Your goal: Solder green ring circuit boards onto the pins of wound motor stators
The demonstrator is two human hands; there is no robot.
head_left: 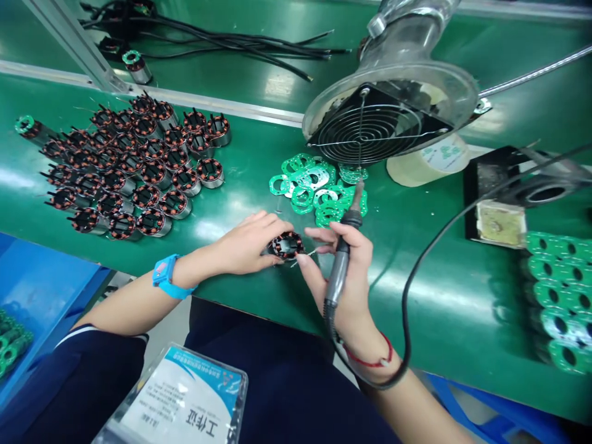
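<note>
My left hand [252, 243] is wrapped round a motor stator [287, 245] with copper windings, near the table's front edge. In my right hand [354, 277] rests a soldering iron [342, 259], its tip pointing up and away from me. The thumb and fingertips of that hand are close to the stator's right side, by a thin pale wire end [305, 254]; whether they pinch it I cannot tell. Just beyond my hands lies a loose pile of green ring-shaped circuit boards [303, 179].
Many stators [139, 163] stand grouped at the left. A fume extractor fan [370, 126] hangs over the back middle, beside a tape roll [428, 161]. At right are a soldering stand with sponge [501, 223] and rows of board-topped pieces [562, 296]. The iron's cord [407, 308] loops over my right wrist.
</note>
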